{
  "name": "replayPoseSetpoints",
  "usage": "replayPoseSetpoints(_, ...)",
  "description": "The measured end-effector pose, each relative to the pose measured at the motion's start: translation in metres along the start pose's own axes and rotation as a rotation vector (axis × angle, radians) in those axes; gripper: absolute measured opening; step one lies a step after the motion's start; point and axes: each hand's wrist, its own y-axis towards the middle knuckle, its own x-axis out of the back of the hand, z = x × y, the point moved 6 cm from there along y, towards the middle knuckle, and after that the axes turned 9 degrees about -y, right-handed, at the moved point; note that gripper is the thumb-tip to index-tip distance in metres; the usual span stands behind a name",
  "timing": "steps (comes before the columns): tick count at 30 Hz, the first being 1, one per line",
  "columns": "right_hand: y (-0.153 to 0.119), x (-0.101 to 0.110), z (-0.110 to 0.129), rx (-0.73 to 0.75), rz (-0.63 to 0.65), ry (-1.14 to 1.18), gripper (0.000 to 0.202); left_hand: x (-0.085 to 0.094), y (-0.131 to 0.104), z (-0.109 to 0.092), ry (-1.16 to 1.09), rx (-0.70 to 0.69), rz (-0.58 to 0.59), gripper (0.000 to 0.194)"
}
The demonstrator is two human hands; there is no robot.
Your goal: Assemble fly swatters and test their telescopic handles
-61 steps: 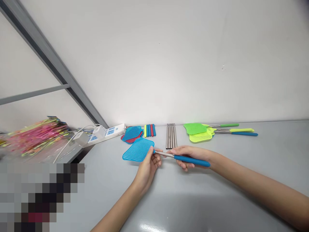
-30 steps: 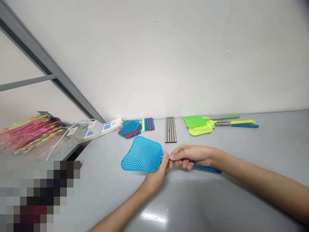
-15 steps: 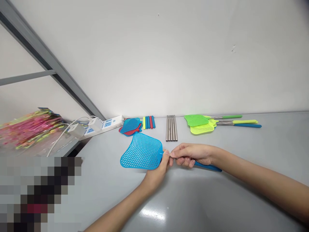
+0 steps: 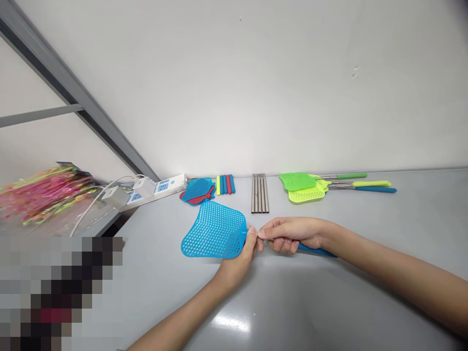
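Observation:
A blue fly swatter head (image 4: 215, 231) tilts above the table, its neck pinched by my left hand (image 4: 243, 253). My right hand (image 4: 288, 235) closes round the thin metal rod just right of that neck, fingertips almost touching my left thumb. The blue handle (image 4: 317, 250) sticks out to the right beneath my right wrist. My fingers hide the join between head and rod. Behind my hands several metal tubes (image 4: 260, 194) lie side by side.
Coloured grips (image 4: 225, 185) and stacked swatter heads (image 4: 199, 190) lie at the back left, beside a white power strip (image 4: 164, 187) with plugs. Several whole swatters (image 4: 307, 195) lie back right. Bagged colourful items (image 4: 47, 192) are far left. A wall rises behind the grey table (image 4: 285, 302).
Both hands stay nearly in place on the swatter. The head has tipped very slightly, and the blue handle has shifted a little to the right under my right hand.

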Motion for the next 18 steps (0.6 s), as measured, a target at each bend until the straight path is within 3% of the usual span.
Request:
replayPoseSetpoints(8,0.002,0.0,-0.003,-0.016,0.007,0.041,0.026,0.002,0.001,0.0,0.021,-0.018,0.001,0.044)
replayPoseSetpoints(14,0.002,0.0,0.001,0.049,0.01,0.091,0.021,0.008,0.003,0.002,0.005,-0.031,-0.105,0.042)
replayPoseSetpoints(18,0.003,0.005,0.003,0.08,-0.073,0.07,0.02,0.012,0.004,0.009,-0.074,0.009,-0.16,0.041)
